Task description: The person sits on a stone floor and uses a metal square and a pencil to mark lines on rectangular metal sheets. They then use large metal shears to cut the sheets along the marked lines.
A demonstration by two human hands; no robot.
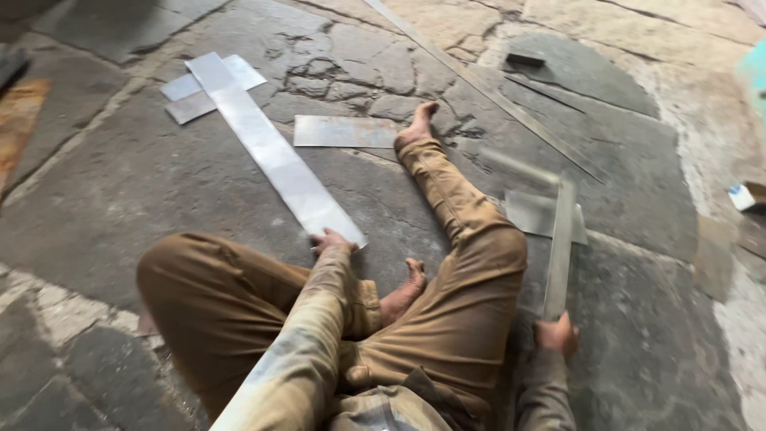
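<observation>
1. Clearly, the long metal strip is lying flat on the stone floor, running from the person's knee away toward the upper left, where it is crossing over two smaller metal pieces.
2. The left hand is pressing down on the near end of that strip, fingers spread flat on it rather than gripping, so the step in hand looks like steadying the strip in place.
3. The right hand is closing around the lower end of a metal try square, holding it upright and off the floor; its blade is looking blurred.
4. Judging by this, the next move is calling for the square to be brought across to the strip's near end, while the left hand is keeping the strip from sliding.
5. Around them, another metal sheet is lying beside the outstretched foot, a small plate is resting behind the square, and a thin bar is stretching diagonally across the floor.
</observation>
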